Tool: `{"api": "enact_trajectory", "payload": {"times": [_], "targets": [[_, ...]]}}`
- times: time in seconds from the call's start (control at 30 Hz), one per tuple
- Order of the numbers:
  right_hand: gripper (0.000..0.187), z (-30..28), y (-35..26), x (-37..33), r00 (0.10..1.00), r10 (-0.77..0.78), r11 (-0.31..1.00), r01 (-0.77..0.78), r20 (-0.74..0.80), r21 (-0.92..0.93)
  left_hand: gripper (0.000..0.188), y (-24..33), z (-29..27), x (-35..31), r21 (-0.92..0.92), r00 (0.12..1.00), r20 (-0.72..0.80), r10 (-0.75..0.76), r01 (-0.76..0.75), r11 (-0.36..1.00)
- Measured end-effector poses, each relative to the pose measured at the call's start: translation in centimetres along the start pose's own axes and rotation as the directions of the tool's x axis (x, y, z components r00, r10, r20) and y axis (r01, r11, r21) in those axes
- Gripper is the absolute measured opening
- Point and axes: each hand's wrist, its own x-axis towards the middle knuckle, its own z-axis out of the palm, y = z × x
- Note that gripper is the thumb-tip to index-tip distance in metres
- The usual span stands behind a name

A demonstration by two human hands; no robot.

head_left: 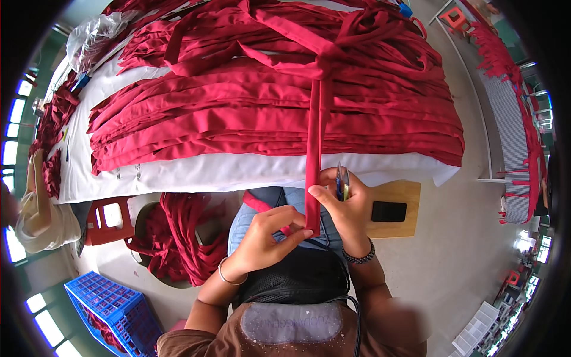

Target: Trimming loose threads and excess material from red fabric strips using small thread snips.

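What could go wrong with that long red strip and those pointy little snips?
The snips sit in the right hand with their points sticking up beside the red strip, so they might nick the cloth or a finger.

The strip runs up to a bunched knot of red cloth on the table, so a hard tug might drag other pieces along.

The left hand pinches only the strip's lower end, so it could slip.

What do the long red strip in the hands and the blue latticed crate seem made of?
Long red strip: probably woven fabric, matte, since it lies flat and pliable; fibre unclear. Blue latticed crate: likely moulded plastic, apparently smooth, judging by its rigid openwork.
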Motion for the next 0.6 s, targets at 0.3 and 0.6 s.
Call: {"api": "enact_trajectory", "payload": {"times": [0.3, 0.6], "targets": [[0.02, 0.0, 1.9, -0.3, 0.994, 0.082, 0.995, -0.077, -0.073, 0.065, 0.012, 0.1, 0.0, 0.2, -0.043, 0.999, 0.037, -0.01, 0.012, 0.999], [0.022, -0.3, 1.1, -0.4, 0.973, 0.229, 0.966, -0.222, -0.04, 0.133, 0.013, -0.2, -0.2, 0.0, -0.02, 0.997, 0.079, -0.024, 0.026, 0.999]]}}
